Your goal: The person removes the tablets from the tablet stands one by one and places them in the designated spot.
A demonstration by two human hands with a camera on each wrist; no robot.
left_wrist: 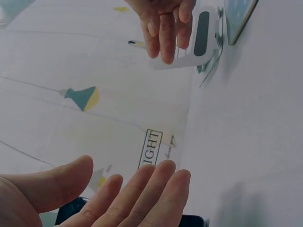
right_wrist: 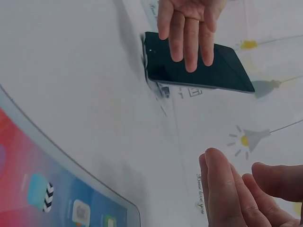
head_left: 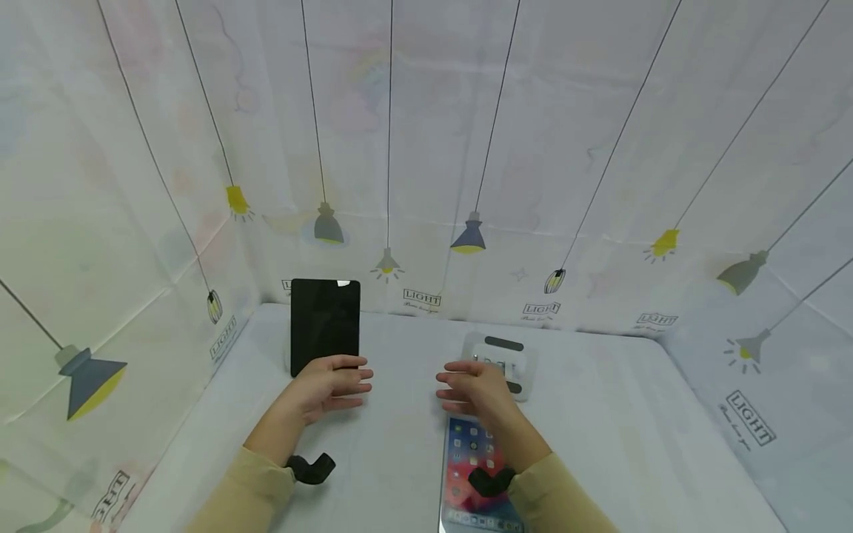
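My left hand [head_left: 332, 386] hovers over the table with fingers straight and apart, holding nothing. Just beyond it a tablet with a dark screen [head_left: 325, 314] stands propped up; the right wrist view shows this tablet [right_wrist: 225, 71] leaning back. Facing the left, my right hand [head_left: 476, 389] is held above the table, its fingers extended and the palm bare. Behind that hand is a white stand with grey pads [head_left: 504, 343], partly covered by the fingers. Below the right wrist lies a tablet with a lit home screen [head_left: 466, 459], partly hidden by the forearm.
A white-covered table [head_left: 600, 429] carries these things. Around it hangs a pale backdrop cloth [head_left: 426, 170] printed with lamps and the word LIGHT. Black camera mounts sit at the left wrist [head_left: 312, 469] and the right wrist [head_left: 492, 483].
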